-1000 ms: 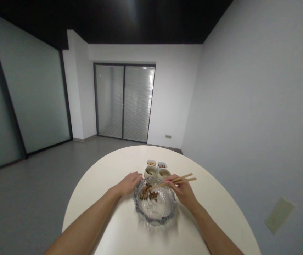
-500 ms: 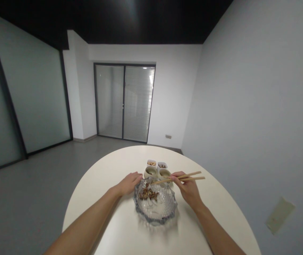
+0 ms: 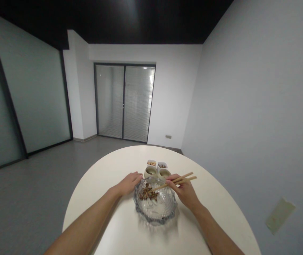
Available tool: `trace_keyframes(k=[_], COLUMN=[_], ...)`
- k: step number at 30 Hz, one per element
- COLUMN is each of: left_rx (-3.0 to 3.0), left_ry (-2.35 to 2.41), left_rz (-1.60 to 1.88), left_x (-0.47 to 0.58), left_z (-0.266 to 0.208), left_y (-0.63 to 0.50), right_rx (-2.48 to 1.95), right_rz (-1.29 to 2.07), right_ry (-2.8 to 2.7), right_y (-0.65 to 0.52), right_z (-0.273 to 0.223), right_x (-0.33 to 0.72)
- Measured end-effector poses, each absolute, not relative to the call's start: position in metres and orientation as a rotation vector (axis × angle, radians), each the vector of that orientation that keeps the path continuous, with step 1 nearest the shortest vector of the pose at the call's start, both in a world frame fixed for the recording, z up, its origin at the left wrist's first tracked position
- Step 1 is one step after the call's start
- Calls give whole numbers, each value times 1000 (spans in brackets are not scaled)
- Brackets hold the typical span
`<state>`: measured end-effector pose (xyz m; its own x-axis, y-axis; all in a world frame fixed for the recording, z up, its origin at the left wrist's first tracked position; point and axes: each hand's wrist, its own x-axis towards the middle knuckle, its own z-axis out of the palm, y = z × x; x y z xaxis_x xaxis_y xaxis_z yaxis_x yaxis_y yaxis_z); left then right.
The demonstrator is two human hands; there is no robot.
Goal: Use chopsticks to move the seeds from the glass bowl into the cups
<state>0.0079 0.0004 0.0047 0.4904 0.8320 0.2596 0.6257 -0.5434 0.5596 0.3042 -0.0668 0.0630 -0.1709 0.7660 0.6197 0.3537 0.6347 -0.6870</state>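
My right hand (image 3: 184,194) grips a pair of wooden chopsticks (image 3: 185,178), their tips reaching down among small dark-brown pieces (image 3: 144,194) in a scalloped clear glass bowl (image 3: 155,216). What kind the pieces are, I cannot tell; they lie heaped on the bowl's left side. My left hand (image 3: 130,183) rests by the bowl's upper left edge, its fingers stretched out; whether they touch the glass is unclear. Just behind the bowl sit two cream cups, a left cup (image 3: 150,172) with something dark inside and a right cup (image 3: 164,173) partly hidden by the right hand.
Behind the cups are a white dish (image 3: 151,163) of orange-tan pieces and another white dish (image 3: 162,165) holding dark pieces. Everything stands on a round cream table (image 3: 100,170). A white wall (image 3: 247,106) runs along the right.
My right hand has moved slightly left and down with the chopsticks. Their tips have gone from near the bowl's far rim down to the brown pieces. My left hand has stayed put.
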Motion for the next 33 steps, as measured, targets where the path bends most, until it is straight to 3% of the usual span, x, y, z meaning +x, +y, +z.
trace_keyframes(k=[21, 33], left_rx=[2354, 2351], left_ry=[1157, 1172], left_rz=[741, 766], left_x=[3, 2], left_z=[6, 5], left_y=[1, 1], right_rx=[-1004, -987], right_rz=[341, 436], right_ry=[-1905, -1844], right_y=[-75, -80], right_z=[79, 83], right_x=[315, 313])
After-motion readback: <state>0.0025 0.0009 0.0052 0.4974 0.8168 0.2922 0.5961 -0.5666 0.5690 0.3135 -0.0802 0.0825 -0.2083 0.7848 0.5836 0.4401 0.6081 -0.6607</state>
